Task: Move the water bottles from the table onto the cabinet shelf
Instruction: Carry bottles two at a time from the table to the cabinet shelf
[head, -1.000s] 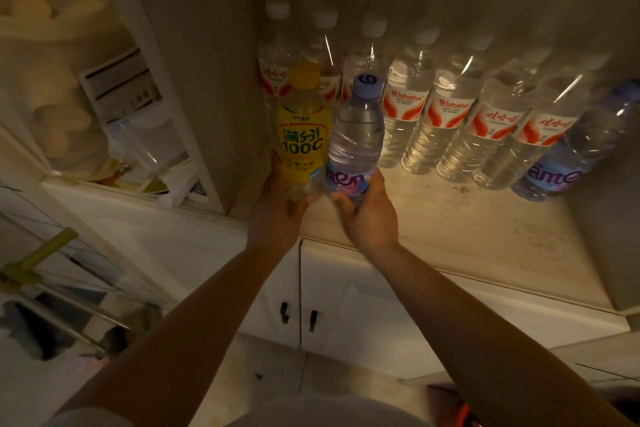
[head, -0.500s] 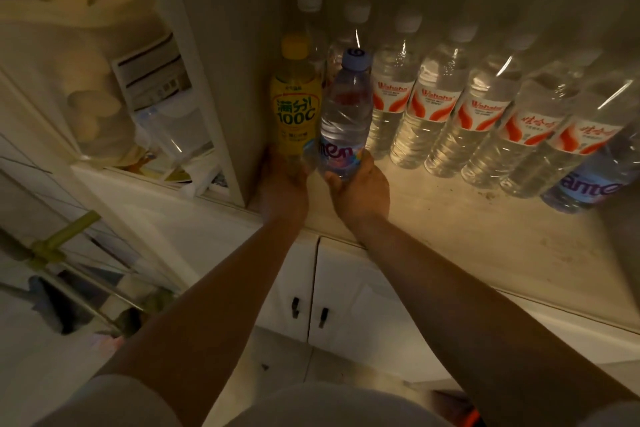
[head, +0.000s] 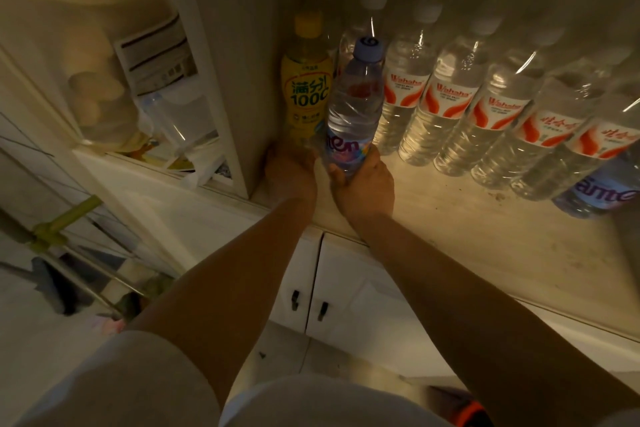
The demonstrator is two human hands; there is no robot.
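My left hand (head: 290, 173) grips the base of a yellow drink bottle (head: 306, 87) that stands at the far left of the cabinet shelf (head: 485, 236), against the side wall. My right hand (head: 363, 184) grips the base of a clear water bottle with a purple label and pale blue cap (head: 353, 107), right beside the yellow one. Both bottles are upright in front of a row of several clear water bottles with red and white labels (head: 446, 107) along the shelf's back. A second purple-labelled bottle (head: 602, 194) is at the right end.
The cabinet's side wall (head: 242, 62) stands to the left of the yellow bottle. A glass-fronted compartment (head: 131, 73) with papers and pale round things lies further left. Two white cabinet doors with dark handles (head: 308, 302) sit below the shelf. The shelf's front part is bare.
Both hands have pushed the yellow bottle and the purple-labelled bottle further back and left on the shelf, up to the side wall and the back row.
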